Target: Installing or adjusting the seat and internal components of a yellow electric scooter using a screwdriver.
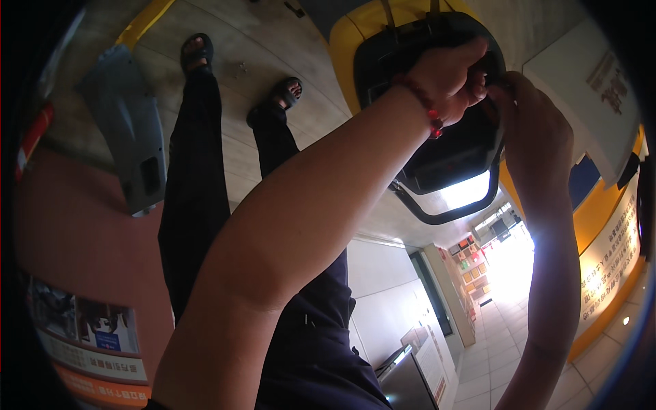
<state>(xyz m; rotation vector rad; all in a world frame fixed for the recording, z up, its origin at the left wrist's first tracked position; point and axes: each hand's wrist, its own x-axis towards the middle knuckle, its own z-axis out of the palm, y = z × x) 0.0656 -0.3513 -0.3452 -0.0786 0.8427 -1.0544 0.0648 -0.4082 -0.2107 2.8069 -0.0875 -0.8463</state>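
A black housing (437, 160) with a yellow shell (347, 65) fills the upper middle, and a black tubular bar (437, 220) loops along its lower end. My left hand (447, 78), with a red beaded bracelet at the wrist, lies over the housing, its fingers curled in and the thumb side raised. Close against it, at the housing's right edge, my right hand (536, 119) has its fingers bent into a pinch. The fingertips of both hands nearly meet. Whatever lies between them is too small and dark to make out.
A grey moulded panel (130, 126) stands at the left below a yellow strip (145, 22). Legs in dark trousers (195, 150) and sandals are on the floor. White box-like casing (581, 89) and a yellow printed panel (611, 253) border the right. Shelves (471, 266) stand beyond.
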